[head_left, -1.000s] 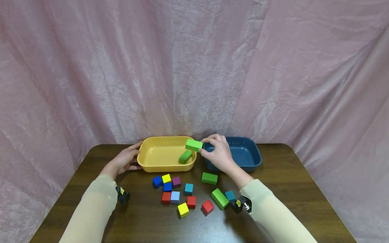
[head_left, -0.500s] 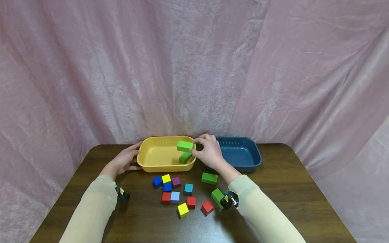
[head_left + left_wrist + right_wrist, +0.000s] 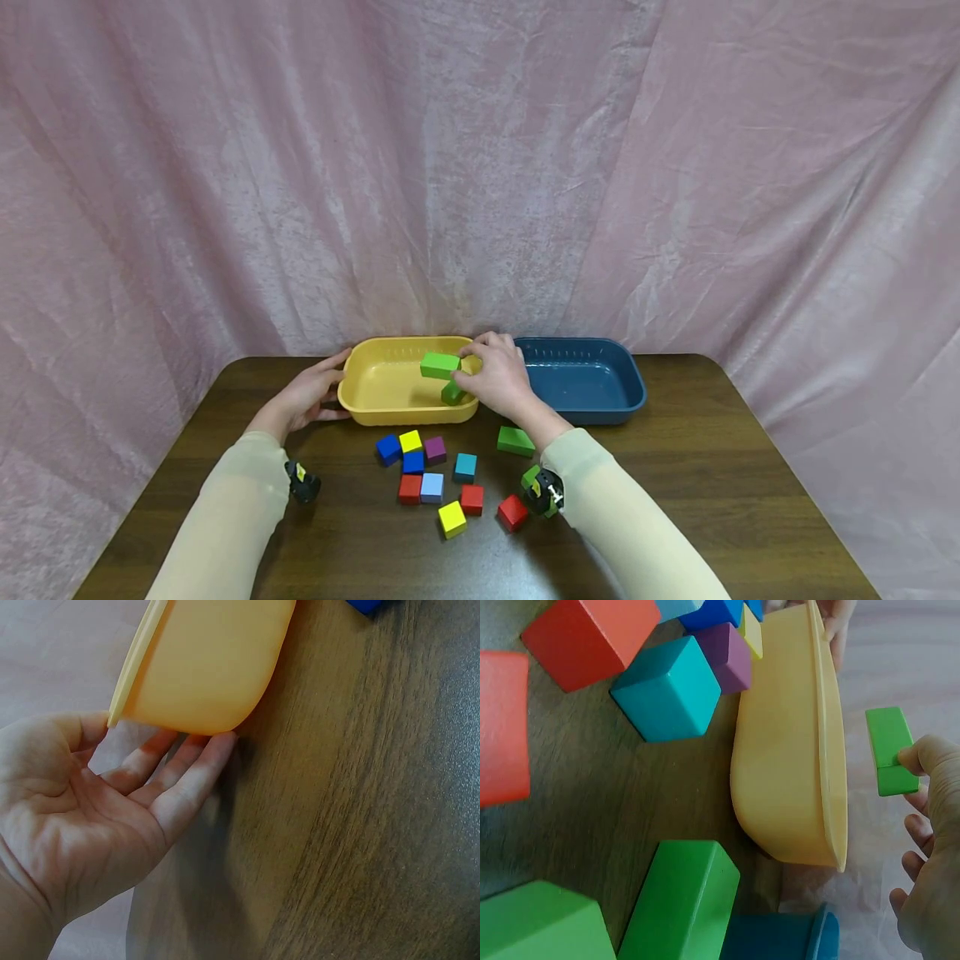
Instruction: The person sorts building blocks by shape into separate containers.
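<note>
In the head view my right hand (image 3: 497, 375) pinches a light green block (image 3: 440, 365) between thumb and fingers, above the inside of the yellow basket (image 3: 408, 417). The right wrist view shows this block (image 3: 891, 750) above rim height. Another green block (image 3: 451, 393) lies in the basket, partly hidden by my right hand. At the basket's left end rests my left hand (image 3: 306, 394). In the left wrist view its thumb is at the rim, and its fairly straight fingers (image 3: 196, 776) touch the outer wall.
A blue basket (image 3: 585, 413) stands right of the yellow one. In front lie red cubes (image 3: 472, 500), blue cubes (image 3: 413, 462), yellow cubes (image 3: 452, 519), a purple cube (image 3: 435, 451), a teal cube (image 3: 465, 468), a light blue cube (image 3: 432, 487) and green blocks (image 3: 515, 441).
My right hand has moved left with the green block, from over the yellow basket's right rim to farther inside it. My left hand has stayed at the basket's left end.
</note>
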`<state>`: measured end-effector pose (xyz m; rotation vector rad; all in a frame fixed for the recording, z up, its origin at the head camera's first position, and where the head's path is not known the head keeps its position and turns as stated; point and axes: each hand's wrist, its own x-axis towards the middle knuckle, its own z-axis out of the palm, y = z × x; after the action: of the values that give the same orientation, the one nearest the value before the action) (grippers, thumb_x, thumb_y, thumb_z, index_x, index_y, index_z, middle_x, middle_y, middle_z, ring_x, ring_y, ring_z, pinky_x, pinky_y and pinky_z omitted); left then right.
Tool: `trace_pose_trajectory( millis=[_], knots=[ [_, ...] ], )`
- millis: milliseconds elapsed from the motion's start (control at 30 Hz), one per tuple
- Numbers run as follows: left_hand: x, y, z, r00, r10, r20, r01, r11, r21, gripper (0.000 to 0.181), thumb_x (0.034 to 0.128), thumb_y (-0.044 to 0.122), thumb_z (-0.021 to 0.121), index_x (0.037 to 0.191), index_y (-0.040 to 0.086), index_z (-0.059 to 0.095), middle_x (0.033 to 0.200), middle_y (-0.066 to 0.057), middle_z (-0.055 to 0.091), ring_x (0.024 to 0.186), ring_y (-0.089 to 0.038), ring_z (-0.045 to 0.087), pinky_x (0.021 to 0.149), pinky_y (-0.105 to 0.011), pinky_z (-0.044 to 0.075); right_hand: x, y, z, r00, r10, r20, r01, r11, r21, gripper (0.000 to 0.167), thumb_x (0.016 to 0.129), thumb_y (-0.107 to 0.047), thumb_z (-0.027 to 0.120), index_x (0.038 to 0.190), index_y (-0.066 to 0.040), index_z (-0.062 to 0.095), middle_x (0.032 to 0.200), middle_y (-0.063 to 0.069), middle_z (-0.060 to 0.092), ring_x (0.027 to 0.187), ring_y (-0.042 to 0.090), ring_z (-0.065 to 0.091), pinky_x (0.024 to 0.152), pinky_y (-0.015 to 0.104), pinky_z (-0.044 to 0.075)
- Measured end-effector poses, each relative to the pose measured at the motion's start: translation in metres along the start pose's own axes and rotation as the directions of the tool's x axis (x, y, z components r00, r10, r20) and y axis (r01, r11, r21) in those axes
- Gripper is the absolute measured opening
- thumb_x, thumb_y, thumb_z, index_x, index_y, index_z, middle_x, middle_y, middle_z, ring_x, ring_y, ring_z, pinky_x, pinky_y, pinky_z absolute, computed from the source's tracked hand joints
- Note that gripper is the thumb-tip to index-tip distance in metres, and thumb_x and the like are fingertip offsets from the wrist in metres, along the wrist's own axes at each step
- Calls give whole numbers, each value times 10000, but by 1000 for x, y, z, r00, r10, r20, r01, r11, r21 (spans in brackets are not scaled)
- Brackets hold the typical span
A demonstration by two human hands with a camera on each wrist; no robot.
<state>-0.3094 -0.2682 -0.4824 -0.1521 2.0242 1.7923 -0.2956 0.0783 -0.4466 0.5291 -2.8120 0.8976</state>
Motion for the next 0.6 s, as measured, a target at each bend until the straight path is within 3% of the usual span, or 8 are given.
trace_pose_trajectory(
  millis=[300, 600],
  knots=[
    [1, 0, 0, 1000, 8, 0, -8, 1000, 14, 616, 1113, 201, 364, 1649, 351, 101, 1689, -194, 80, 1347, -454, 463, 965, -578, 506, 0, -7, 8, 1000, -13, 18, 13, 999, 29, 341, 917, -439, 734, 1196, -242, 738, 1307, -23, 543, 1214, 215, 410, 992, 450, 354],
    [3, -1, 0, 1000, 6, 2, -6, 1000, 12, 617, 1114, 207, 370, 1651, 346, 101, 1680, -195, 129, 1342, -435, 474, 954, -575, 514, -1, -6, 9, 1000, 17, 21, -18, 998, 58, 488, 923, -430, 735, 1374, -260, 660, 1399, -7, 532, 1275, 236, 399, 1016, 475, 352]
  ],
)
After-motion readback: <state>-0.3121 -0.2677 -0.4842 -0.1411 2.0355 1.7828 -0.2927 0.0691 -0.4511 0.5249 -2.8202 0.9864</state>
